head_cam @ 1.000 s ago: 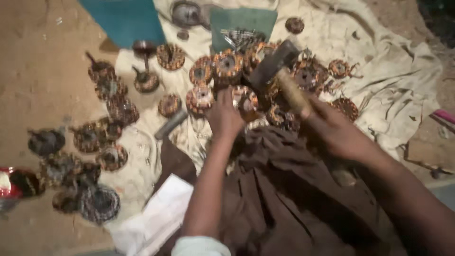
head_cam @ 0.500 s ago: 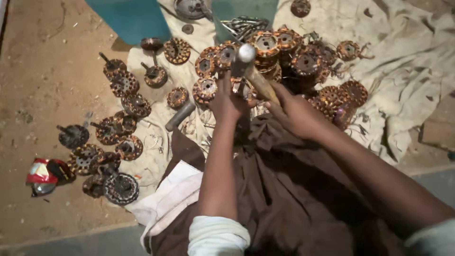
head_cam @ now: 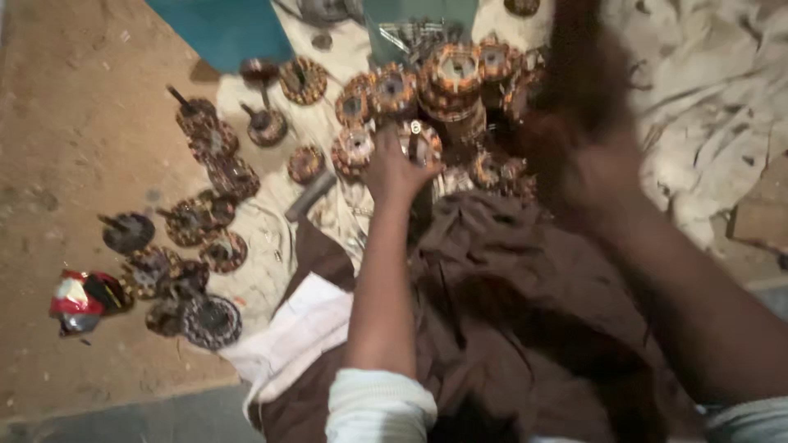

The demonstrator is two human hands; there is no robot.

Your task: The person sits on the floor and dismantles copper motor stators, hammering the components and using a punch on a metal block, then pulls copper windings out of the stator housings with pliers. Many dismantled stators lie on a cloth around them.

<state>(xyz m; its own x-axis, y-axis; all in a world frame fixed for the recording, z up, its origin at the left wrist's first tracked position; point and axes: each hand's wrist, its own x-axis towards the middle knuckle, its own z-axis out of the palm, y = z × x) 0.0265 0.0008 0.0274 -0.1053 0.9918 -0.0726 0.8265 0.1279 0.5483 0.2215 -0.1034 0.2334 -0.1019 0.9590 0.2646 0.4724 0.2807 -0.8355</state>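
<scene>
My left hand (head_cam: 394,168) reaches forward and grips a round copper-wound motor coil (head_cam: 419,141) at the near edge of a pile of similar coils (head_cam: 447,78). My right hand (head_cam: 595,168) is a motion blur to the right of the pile. It is closed on a hammer, seen only as a dark streak (head_cam: 579,57) rising toward the top edge. A brown cloth (head_cam: 509,312) covers my lap below both arms.
Several more coils and rotors with shafts (head_cam: 205,217) lie scattered on the left, on a dirty white cloth (head_cam: 698,82) and bare earth. A short metal cylinder (head_cam: 310,195) lies near my left hand. A teal sheet (head_cam: 222,33) sits at the back, a red wrapper (head_cam: 78,299) far left.
The hammer rested on the pile half a second ago; my right hand has now swung it up and to the right into a blur. My left hand stays on the coil.
</scene>
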